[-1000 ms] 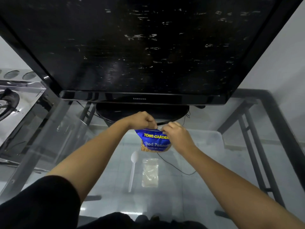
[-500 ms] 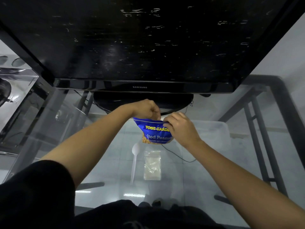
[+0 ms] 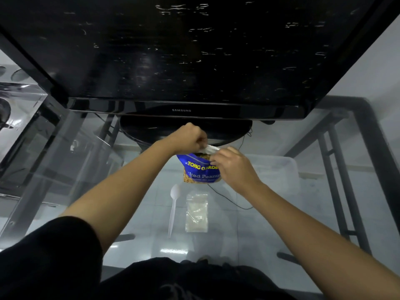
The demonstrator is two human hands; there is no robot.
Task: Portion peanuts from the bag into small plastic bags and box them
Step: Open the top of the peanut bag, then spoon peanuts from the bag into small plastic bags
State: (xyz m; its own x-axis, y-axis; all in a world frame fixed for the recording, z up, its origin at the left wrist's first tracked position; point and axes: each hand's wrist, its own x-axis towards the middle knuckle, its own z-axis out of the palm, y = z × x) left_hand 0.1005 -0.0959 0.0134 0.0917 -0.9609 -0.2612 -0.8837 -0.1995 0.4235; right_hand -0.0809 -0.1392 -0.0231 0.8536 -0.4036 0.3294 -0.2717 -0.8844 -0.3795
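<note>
A blue peanut bag (image 3: 198,169) stands upright on the glass table, just in front of the television's base. My left hand (image 3: 190,136) pinches the far side of its top edge. My right hand (image 3: 234,167) grips the near right side of the top. The mouth is pulled apart and its silver lining shows between my hands. A white plastic spoon (image 3: 173,207) lies on the glass nearer to me. Beside it on the right lies a small clear plastic bag (image 3: 197,213). A clear plastic box (image 3: 279,169) sits at the right, behind my right wrist.
A large black television (image 3: 184,53) on a round base (image 3: 151,131) fills the far side. A thin black cable (image 3: 229,200) runs across the glass table (image 3: 134,204). The table's dark metal frame (image 3: 372,161) shows at the right, and a shiny appliance (image 3: 15,105) at far left.
My hands have drawn the top of the peanut bag apart, so the silver inside now shows. The view has tilted down slightly.
</note>
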